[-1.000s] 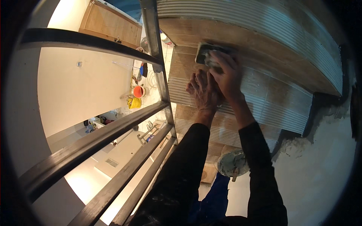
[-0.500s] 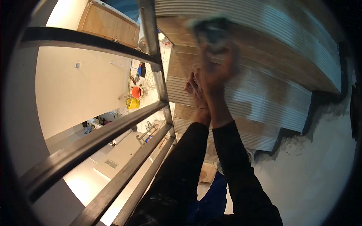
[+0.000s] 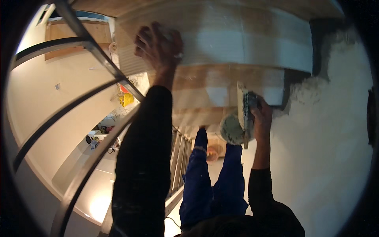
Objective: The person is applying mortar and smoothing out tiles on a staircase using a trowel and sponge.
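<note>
My left hand (image 3: 160, 47) is stretched up to the brown, finely ribbed stepped surface (image 3: 221, 43), its fingers spread apart over it. Whether the palm presses on the surface I cannot tell. Lower and to the right, my right hand (image 3: 262, 116) is closed around the handle of a trowel (image 3: 241, 102) caked with pale paste. Its blade stands on edge, seen nearly side-on. Just left of and below the trowel is a round bucket (image 3: 232, 129) with greyish paste, partly behind the blade.
Metal ladder rails and rungs (image 3: 100, 57) slant along my left side. Beyond them, far below, lie a tiled floor and a yellow bundle (image 3: 126, 99). On the right, a pale wall (image 3: 312, 158) meets a dark, ragged stepped band (image 3: 294, 85). My blue-trousered legs (image 3: 195, 177) hang below.
My hands, close together before, are now apart. The right one has come down with the trowel beside the bucket; the left has gone up and leftward. The view has shifted too.
</note>
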### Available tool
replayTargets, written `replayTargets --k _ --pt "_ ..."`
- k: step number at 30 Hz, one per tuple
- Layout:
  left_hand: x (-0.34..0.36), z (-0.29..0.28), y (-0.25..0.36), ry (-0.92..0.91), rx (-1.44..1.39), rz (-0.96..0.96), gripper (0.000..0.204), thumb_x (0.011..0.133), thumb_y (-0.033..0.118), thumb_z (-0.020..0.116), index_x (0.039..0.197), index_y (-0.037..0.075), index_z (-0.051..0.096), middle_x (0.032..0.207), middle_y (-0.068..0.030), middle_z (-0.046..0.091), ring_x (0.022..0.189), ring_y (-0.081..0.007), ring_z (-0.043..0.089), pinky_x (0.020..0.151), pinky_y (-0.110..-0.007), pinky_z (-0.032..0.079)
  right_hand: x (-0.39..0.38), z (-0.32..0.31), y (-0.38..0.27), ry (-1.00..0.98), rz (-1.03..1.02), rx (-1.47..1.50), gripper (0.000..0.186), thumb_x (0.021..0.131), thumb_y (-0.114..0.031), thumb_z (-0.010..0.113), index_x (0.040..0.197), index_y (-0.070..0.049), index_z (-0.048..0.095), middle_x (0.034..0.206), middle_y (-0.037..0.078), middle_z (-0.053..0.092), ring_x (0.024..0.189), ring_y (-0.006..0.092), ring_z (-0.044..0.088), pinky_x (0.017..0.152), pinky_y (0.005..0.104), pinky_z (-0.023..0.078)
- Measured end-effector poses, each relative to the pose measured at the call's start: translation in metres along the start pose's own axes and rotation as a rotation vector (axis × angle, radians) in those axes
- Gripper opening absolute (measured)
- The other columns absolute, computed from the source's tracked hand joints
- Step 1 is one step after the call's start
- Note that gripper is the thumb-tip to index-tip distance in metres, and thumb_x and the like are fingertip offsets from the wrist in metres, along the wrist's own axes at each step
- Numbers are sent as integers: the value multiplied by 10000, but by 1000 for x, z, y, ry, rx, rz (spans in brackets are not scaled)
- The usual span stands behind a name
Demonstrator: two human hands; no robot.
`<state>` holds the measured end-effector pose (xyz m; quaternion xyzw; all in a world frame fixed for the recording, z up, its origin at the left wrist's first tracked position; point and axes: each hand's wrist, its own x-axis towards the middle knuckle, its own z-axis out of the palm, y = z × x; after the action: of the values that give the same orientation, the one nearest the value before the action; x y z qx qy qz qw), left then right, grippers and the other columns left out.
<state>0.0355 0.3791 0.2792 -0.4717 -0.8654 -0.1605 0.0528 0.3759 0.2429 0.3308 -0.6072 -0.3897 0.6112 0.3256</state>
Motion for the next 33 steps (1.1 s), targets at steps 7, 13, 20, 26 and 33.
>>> replayTargets --k 7,13,20,26,33 --pt "0 16 -26 34 49 124 584 843 521 808 1324 295 567 1384 -160 507 1312 -440 479 1039 -652 410 -87 -110 256 -95 630 -500 369 976 -345 736 1040 18 767 813 -1 666 721 94 563 643 319 460" --pt "8 39 -31 16 119 99 648 848 563 839 1387 322 571 1455 -186 526 1349 -438 491 1046 -659 414 -62 -107 382 173 421 -902 462 985 -376 693 1165 47 740 1150 258 760 1057 412 736 911 508 545" --pt "48 43 -90 62 219 460 716 761 384 918 1388 270 591 1198 -53 749 1283 -313 530 1102 -526 411 -37 -76 399 -139 287 -1241 356 1024 -288 569 1024 -31 816 1079 249 783 998 443 745 893 565 568" --pt "48 56 -83 114 128 462 689 757 390 919 1364 274 612 1231 -73 724 1286 -324 533 1120 -505 398 -34 -128 434 -158 531 -1014 349 1012 -284 580 1121 -36 799 1156 254 766 1083 432 729 978 530 552" --pt "37 18 -79 144 264 225 599 834 490 865 1351 306 625 1328 -119 645 1266 -381 556 1091 -582 425 -106 -110 360 -74 317 161 560 992 -332 673 1436 7 632 1317 157 737 1212 328 693 1057 425 515"
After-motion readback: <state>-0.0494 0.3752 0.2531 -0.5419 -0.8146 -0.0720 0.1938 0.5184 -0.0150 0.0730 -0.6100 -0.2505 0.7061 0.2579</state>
